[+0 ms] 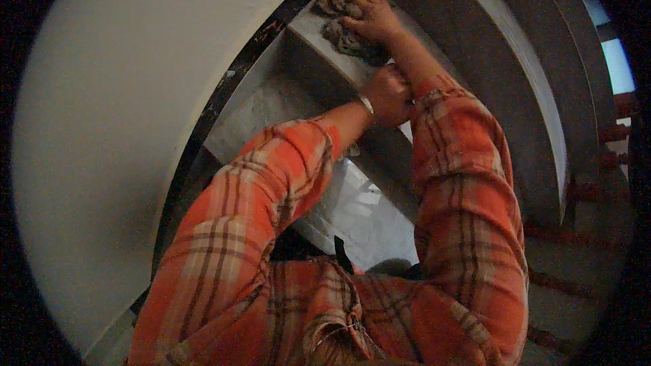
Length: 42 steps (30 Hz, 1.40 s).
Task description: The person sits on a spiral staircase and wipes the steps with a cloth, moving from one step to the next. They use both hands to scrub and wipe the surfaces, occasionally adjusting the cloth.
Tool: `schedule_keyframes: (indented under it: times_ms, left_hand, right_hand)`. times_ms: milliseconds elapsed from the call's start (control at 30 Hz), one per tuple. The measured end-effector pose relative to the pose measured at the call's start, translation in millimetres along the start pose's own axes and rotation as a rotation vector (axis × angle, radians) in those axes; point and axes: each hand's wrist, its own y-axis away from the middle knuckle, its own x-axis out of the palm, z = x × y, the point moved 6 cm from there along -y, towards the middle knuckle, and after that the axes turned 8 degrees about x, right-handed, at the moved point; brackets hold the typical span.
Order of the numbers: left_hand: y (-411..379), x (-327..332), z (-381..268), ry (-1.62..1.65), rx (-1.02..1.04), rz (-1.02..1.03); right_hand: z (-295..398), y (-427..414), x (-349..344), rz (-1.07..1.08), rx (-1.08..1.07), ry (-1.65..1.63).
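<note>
My right hand (379,18) presses on a crumpled grey-brown cloth (343,38), its fingers spread over the folds. The cloth lies on a pale stair tread (318,28), close to the dark skirting along the wall. Lower and nearer to me, my left hand (390,94) is curled beside my right forearm. A light band (367,105) circles the left wrist. The left fingers are mostly turned away, so whether they hold anything is hidden.
On the left rises a plain pale wall (117,86) with a dark, worn skirting board (229,79). Lower steps (249,112) descend towards me, one glossy tread (376,208) reflecting light. A dark curved panel with a pale edge strip (534,71) runs along the right.
</note>
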Motion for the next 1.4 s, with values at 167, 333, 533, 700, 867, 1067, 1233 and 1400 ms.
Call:
schedule_keyframes:
  times_ms: [167,333,533,700,867,1067,1233,1400]
  left_hand:
    - [5,-46,-17,0.121,0.036,-0.025]
    - [-71,-150,-2,0.002,-0.043,-0.263]
    - [-37,-211,107,-0.368,-0.192,-0.179]
    - [-23,-168,122,-0.924,-0.055,0.177]
    - [-25,-110,162,-0.58,-0.18,0.242]
    - [-41,-152,173,-0.773,-0.147,0.292]
    - [-44,-136,179,-0.729,-0.197,0.253]
    - [-49,-128,178,-0.743,-0.238,0.341]
  right_hand:
    - [33,8,-10,-0.109,0.084,0.005]
    - [54,8,-16,-0.118,0.067,-0.046]
    - [114,44,-21,-0.062,-0.295,-0.173]
    - [32,73,-84,-0.267,-0.313,-0.095]
    - [-155,59,-41,-0.258,-0.014,0.003]
    - [-69,51,-77,0.041,0.101,0.171]
    - [-5,135,-116,-0.183,-0.288,-0.159]
    - [28,193,-146,-0.085,-0.374,-0.396]
